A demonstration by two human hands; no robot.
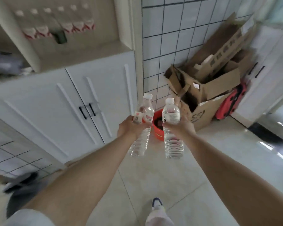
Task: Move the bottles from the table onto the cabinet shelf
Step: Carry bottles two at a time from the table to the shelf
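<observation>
On the far left shelf [82,48] stands a blurred row of red-labelled bottles [67,26]. The left hand [129,127] grips a clear bottle [143,126] with an unreadable red label. The right hand [180,127] grips another [171,128], its white label printed with Chinese characters, beside a box [201,115].

Left hand [128,128]: grips a clear water bottle with a red label [143,121] round its middle, cap tilted up and to the right.
Right hand [180,127]: grips a second clear water bottle [171,128], nearly upright, just beside the first.
Cabinet shelf [82,54]: open niche at upper left, a blurred row of white-capped bottles [59,28] along its back.
Cabinet doors [64,101]: white, black handles.
Floor: red bucket [158,132], cardboard boxes [207,88] against the tiled wall.
</observation>
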